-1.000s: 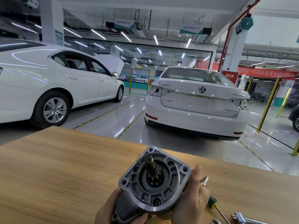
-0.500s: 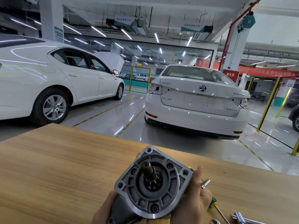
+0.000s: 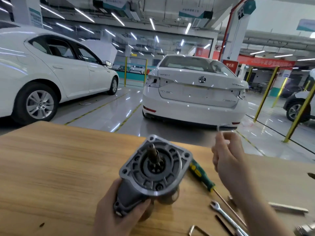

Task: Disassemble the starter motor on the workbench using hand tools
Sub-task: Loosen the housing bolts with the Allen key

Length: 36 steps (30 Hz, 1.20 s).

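The grey starter motor (image 3: 153, 169) is held upright over the wooden workbench (image 3: 51, 167), its nose housing and pinion shaft facing me. My left hand (image 3: 119, 213) grips its body from below. My right hand (image 3: 228, 160) is raised to the right of the motor and pinches a small L-shaped hex key (image 3: 220, 127), whose bent end sticks up above my fingers. My right hand is off the motor.
A green-handled screwdriver (image 3: 201, 176) lies on the bench right of the motor. Near it are a combination wrench (image 3: 225, 217), another hex key (image 3: 197, 229) and several small metal parts at the lower right. Two white cars stand beyond the bench edge.
My right hand left the motor's side and rose up to the right, now holding a hex key. The left hand alone holds the motor, and the screwdriver is uncovered.
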### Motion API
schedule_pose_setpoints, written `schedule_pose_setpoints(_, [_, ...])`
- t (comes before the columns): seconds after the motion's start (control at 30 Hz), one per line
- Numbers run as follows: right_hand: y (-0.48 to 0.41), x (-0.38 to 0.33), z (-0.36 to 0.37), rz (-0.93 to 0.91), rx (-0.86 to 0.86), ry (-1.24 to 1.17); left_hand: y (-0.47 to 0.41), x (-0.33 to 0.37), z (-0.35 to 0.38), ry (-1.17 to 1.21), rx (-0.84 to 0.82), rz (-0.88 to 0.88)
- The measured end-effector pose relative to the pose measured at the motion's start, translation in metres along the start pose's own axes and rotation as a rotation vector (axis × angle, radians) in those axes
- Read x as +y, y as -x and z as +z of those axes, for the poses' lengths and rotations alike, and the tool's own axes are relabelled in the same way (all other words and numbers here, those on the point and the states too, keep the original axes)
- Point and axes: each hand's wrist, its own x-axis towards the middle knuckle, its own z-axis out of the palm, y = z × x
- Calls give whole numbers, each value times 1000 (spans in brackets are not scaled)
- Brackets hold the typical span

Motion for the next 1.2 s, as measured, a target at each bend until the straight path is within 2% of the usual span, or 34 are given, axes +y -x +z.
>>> schedule_pose_setpoints(0.03, [0, 8, -14, -28, -67, 169, -3, -2, -5, -9, 42, 23])
schedule_pose_setpoints(0.07, [3, 18, -28, -49, -161, 360, -2, -2, -5, -36, 11, 60])
schedule_pose_setpoints(0.2, [22, 59, -72, 65, -532, 913, -4, 3, 0, -6, -66, 58])
schedule_pose_setpoints(0.3, [38, 84, -80, 30, -582, 1023, -3, 6, 1, -34, -59, 60])
schedule_pose_setpoints(0.43, [43, 93, -73, 2, -515, 1035, -4, 9, -3, -95, -84, 106])
schedule_pose_setpoints(0.53, [42, 85, -70, -41, -477, 1132, -4, 9, -4, -106, -91, 126])
schedule_pose_setpoints(0.63, [50, 68, -66, -179, -519, 1055, -5, 6, -6, -95, -128, 142])
schedule_pose_setpoints(0.73, [60, 49, -53, -258, -815, 925, -4, 7, -5, -83, -142, 159])
schedule_pose_setpoints(0.8, [64, 44, -46, -156, -975, 1012, -3, 9, -4, -72, -135, 156])
schedule_pose_setpoints(0.87, [63, 52, -36, -164, -1001, 1087, -4, 7, -5, -68, -130, 134])
schedule_pose_setpoints(0.93, [65, 59, -33, -219, -1098, 1108, -7, 5, -6, -78, -131, 100])
schedule_pose_setpoints(1.0, [60, 57, -26, -189, -1017, 1009, -8, 5, -6, -76, -135, 64])
schedule_pose_setpoints(1.03, [52, 49, -24, -161, -1030, 966, -9, 6, -7, -70, -138, 54])
schedule_pose_setpoints(1.1, [37, 31, -29, -38, -847, 802, -9, 6, -7, -75, -141, 55])
schedule_pose_setpoints(1.2, [15, -3, -51, -62, -630, 467, -8, 6, -5, -55, -130, 48])
